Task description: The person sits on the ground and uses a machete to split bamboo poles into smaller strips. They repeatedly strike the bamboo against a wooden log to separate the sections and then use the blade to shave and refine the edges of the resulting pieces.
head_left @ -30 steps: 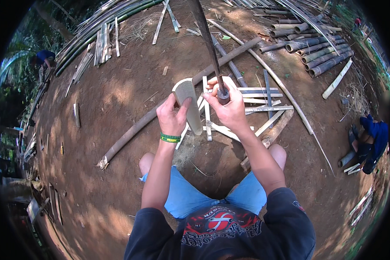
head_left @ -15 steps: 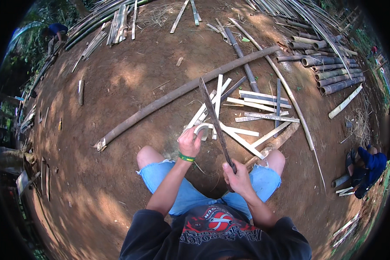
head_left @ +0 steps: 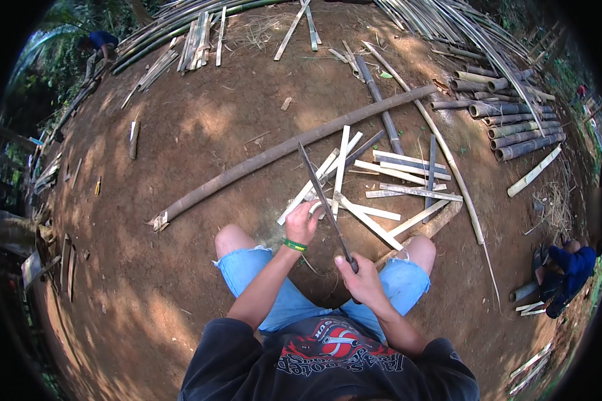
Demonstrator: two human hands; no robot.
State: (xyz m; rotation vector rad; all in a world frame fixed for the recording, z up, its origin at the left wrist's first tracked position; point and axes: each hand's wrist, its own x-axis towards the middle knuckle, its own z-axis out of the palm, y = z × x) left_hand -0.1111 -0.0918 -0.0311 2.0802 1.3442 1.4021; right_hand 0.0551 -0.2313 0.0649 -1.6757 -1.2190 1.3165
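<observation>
Knife (head_left: 323, 195) with long dark blade: in right hand (head_left: 364, 279), ahead of the torso, tip slanting up and to the left, away from the body. Fingers of the right hand: wrapped around the handle. Pale bamboo piece (head_left: 316, 208): in left hand (head_left: 301, 224), at the left side of the blade, fingers clasped on it; partly hidden, contact with the blade not determinable.

Support below: bare brown earth floor (head_left: 147, 267), uneven, patched with sun and shade. Just beyond the hands: pale strips (head_left: 371, 224), crossed over one another in a loose pile. Behind the pile: brown pole (head_left: 267, 158), laid diagonally, rising toward the upper right. Crossing its upper part: dark pole (head_left: 386, 121). To the right of the pile: slender light pole (head_left: 449, 160), long and slightly bowed.

Outer area, upper right: stack of bamboo lengths (head_left: 525, 137), hollow ends facing left. Upper left: bundle of strips (head_left: 197, 43), beside green poles (head_left: 170, 33). Far right: crouching person in blue (head_left: 572, 271). Far upper left: second person, bent over (head_left: 102, 40), near dense foliage (head_left: 43, 67).
</observation>
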